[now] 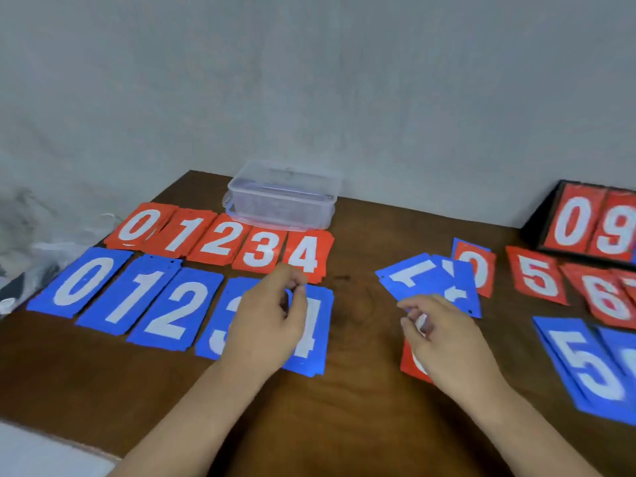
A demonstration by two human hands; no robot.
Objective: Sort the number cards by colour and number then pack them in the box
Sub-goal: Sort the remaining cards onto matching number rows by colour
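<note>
My left grip [268,321] hangs low over the blue row [137,301], covering part of the 3 and of the blue 4 [311,339]. Its fingers are curled, thumb and forefinger close together at the top edge of that 4, and I cannot tell whether they pinch a card or nothing at all. My right grip [444,339] is closed round a fan of cards [423,278]: blue ones spread away from my fingers (the nearest shows a 7 upside down), and a red card [411,364] pokes out beneath my palm. On the worktop [358,407] the red row [220,237] runs 0 to 4, just behind the blue row, which also runs 0 to 4. The clear plastic box [275,210] stands at the back, just behind the red row. To my right lie a red 0 [478,270], a red 5 [537,278], a red 6 [605,297] and a blue 5 pile [588,366], with a black frame [537,215] showing a red 0 and 9 beyond them.
</note>
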